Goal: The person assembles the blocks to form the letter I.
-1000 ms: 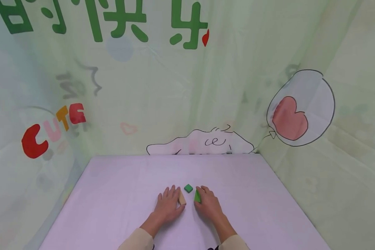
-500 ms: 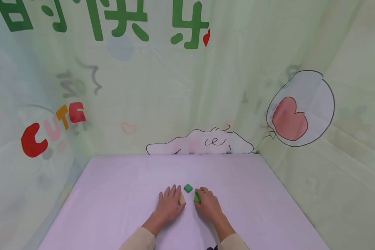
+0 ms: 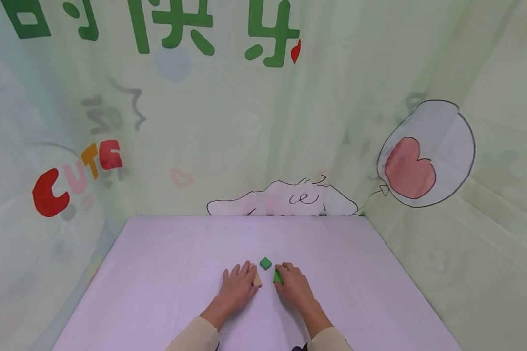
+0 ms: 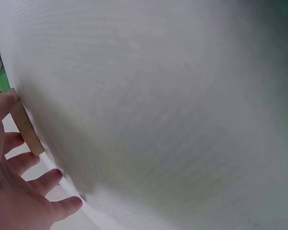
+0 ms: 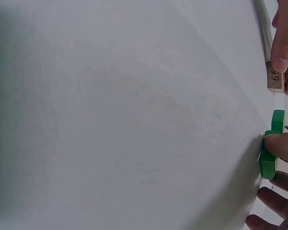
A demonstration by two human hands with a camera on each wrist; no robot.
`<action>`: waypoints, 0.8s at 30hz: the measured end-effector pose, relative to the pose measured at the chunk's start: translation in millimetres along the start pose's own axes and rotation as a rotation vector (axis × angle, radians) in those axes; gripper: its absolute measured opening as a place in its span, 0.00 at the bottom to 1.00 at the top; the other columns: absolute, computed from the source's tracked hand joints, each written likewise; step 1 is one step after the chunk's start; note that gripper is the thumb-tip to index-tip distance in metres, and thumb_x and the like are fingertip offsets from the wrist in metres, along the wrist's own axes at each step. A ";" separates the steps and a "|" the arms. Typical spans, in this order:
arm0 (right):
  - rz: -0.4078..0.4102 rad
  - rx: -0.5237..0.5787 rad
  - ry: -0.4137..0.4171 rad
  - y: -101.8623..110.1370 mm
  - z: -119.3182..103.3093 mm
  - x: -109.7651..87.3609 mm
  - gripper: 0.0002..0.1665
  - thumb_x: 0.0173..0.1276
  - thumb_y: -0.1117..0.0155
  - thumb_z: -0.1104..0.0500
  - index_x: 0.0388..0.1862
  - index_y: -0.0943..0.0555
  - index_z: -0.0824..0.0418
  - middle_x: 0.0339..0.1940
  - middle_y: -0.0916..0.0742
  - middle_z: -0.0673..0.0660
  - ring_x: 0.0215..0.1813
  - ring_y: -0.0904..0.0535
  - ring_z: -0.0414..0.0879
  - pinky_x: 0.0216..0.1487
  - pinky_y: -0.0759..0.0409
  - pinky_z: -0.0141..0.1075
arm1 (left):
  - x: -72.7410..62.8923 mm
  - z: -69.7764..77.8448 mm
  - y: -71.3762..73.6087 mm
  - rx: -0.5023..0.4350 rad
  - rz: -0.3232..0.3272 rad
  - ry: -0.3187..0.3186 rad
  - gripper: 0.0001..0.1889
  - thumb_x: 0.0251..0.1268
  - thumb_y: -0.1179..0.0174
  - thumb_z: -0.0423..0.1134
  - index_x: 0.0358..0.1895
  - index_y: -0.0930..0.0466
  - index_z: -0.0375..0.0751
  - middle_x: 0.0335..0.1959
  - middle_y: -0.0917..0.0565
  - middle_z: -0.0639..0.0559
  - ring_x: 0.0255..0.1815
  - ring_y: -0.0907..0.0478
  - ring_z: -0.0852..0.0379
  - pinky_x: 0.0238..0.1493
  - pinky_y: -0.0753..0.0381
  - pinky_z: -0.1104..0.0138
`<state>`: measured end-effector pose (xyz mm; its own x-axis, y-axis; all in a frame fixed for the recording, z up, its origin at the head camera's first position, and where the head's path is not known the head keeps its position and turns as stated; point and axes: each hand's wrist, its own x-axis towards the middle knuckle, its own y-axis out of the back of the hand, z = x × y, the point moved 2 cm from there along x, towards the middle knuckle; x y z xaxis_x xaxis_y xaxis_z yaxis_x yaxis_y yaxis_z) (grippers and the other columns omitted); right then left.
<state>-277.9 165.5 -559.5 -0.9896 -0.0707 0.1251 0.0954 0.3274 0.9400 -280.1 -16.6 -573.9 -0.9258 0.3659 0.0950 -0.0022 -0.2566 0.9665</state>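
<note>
Wood blk (image 3: 257,280) + bright-green blk (image 3: 277,277) held, hardly any shift

L hand (image 3: 238,286) pinches wood blk thumb-to-fingers, near-left of dark-green sq. blk (image 3: 265,263); R hand (image 3: 295,286) likewise bright-green blk, near-right. Vs. prev. frames, approx. same spots; prob. a steady hold. Table (image 3: 180,243) back/side edges well apart from sq. blk; open gap on its near side, betw. hands.

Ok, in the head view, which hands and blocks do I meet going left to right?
Left hand → wooden block → dark green block → bright green block → right hand.
</note>
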 end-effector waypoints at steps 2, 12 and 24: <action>-0.004 0.002 0.002 1.6 -0.5 0.3 0.27 0.66 0.26 0.59 0.64 0.18 0.61 0.66 0.18 0.64 0.63 0.20 0.61 0.60 0.18 0.56 | 0.8 -0.6 -0.3 0.007 -0.001 -0.004 0.31 0.77 0.43 0.52 0.76 0.32 0.43 0.77 0.30 0.43 0.75 0.31 0.38 0.70 0.33 0.37; 0.004 0.009 0.039 5.1 -0.7 1.2 0.27 0.66 0.25 0.60 0.63 0.18 0.61 0.65 0.18 0.64 0.62 0.19 0.60 0.59 0.18 0.56 | -0.3 -0.5 0.6 0.019 0.003 -0.006 0.30 0.77 0.43 0.52 0.76 0.31 0.44 0.77 0.29 0.44 0.74 0.30 0.39 0.69 0.31 0.38; 0.022 0.054 0.064 7.1 0.1 -5.0 0.29 0.66 0.25 0.59 0.66 0.19 0.60 0.67 0.19 0.62 0.63 0.20 0.58 0.62 0.18 0.51 | 0.9 -0.8 0.1 0.039 -0.003 -0.001 0.31 0.77 0.43 0.53 0.77 0.32 0.46 0.77 0.29 0.45 0.74 0.30 0.40 0.69 0.30 0.38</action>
<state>-272.3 168.3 -553.5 -0.9784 -0.1221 0.1668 0.1093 0.3795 0.9187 -281.3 -17.0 -573.9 -0.9255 0.3675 0.0919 0.0092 -0.2207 0.9753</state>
